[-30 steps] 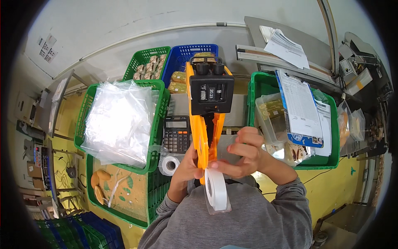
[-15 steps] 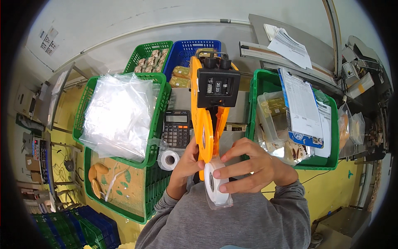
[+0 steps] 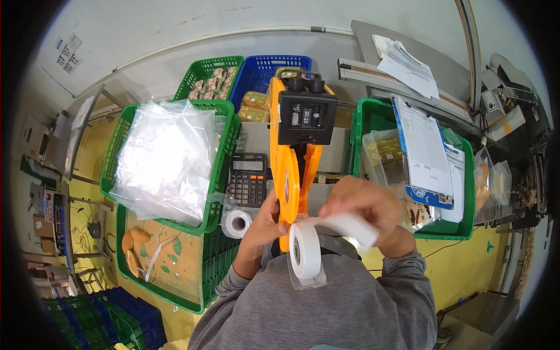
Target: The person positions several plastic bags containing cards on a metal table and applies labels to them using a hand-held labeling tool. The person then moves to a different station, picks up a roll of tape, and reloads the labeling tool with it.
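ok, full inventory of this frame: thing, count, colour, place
label gun: 1, orange with black head, centre, held upright
label roll: 1, white, at the gun's lower end, strip pulled to the right
spare roll: 1, white, on the counter below the calculator
calculator: 1, black, left of the gun
clear bags: a pile, clear, in the green crate at left
green crates: at least 4, left, lower left, top, right
blue crate: 1, top centre, holds packed goods
clipboard with papers: 1, white and blue, over the right crate
left hand: 1, gripping the gun's handle
right hand: 1, pinching the white strip
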Demonstrator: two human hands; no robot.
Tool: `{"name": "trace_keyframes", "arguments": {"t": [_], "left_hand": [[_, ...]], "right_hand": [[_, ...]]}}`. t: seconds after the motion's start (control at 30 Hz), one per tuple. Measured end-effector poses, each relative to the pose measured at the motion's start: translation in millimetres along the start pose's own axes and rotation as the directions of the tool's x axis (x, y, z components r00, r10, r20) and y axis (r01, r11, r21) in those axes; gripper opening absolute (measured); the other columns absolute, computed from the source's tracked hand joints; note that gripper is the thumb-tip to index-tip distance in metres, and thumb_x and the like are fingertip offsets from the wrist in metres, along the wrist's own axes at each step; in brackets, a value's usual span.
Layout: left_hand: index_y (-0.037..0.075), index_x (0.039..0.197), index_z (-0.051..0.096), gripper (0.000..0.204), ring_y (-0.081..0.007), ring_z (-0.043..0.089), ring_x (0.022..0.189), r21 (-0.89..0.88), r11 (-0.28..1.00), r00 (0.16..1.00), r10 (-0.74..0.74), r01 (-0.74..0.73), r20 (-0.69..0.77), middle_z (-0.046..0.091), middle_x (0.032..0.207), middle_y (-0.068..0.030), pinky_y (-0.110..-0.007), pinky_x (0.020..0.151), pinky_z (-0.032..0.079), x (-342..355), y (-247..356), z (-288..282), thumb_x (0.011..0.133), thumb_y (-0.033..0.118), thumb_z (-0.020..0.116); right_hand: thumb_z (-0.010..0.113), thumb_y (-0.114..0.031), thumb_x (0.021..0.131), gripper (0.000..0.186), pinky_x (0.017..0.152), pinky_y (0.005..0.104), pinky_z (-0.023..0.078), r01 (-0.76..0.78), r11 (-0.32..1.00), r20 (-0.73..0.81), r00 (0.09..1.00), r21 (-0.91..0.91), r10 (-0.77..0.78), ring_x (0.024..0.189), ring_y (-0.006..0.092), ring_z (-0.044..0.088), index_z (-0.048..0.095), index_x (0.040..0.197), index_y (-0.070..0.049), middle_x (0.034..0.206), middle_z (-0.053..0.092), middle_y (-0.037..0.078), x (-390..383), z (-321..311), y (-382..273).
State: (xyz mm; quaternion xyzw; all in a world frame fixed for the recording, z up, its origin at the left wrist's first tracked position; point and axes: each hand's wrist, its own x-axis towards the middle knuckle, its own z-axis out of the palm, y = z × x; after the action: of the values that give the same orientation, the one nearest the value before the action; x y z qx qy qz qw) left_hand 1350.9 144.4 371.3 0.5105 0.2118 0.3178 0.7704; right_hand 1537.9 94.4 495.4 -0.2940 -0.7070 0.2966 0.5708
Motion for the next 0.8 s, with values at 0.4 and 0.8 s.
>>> {"name": "trace_keyframes", "arguments": {"t": [0.4,0.8], "left_hand": [[0.003,0.138,0.023,0.105,-0.0143,0.045,0.114,-0.111,0.993,0.997,0.054,-0.049,0.047,0.046,0.124,-0.0062,-0.028,0.096,0.034,6.1,-4.2,-0.6,0.063,0.054,0.075],[0.004,0.138,0.023,0.106,-0.0144,0.048,0.109,-0.079,0.993,0.996,-0.089,0.087,-0.022,0.048,0.122,-0.0068,-0.028,0.093,0.037,1.3,13.2,9.6,0.062,0.056,0.075]], "right_hand": [[0.043,0.002,0.086,0.01,0.068,0.0272,0.046,0.099,0.937,-0.501,0.861,0.336,0.088,0.073,0.0158,0.056,0.043,0.096,-0.001,0.086,0.059,0.015,24.9,33.6,20.9],[0.066,0.008,0.061,0.041,0.067,0.0289,0.046,0.175,0.684,-0.178,0.893,-0.708,-0.413,0.075,0.0218,0.058,0.064,0.1,-0.004,0.094,0.063,0.008,13.8,8.7,38.7]]}}
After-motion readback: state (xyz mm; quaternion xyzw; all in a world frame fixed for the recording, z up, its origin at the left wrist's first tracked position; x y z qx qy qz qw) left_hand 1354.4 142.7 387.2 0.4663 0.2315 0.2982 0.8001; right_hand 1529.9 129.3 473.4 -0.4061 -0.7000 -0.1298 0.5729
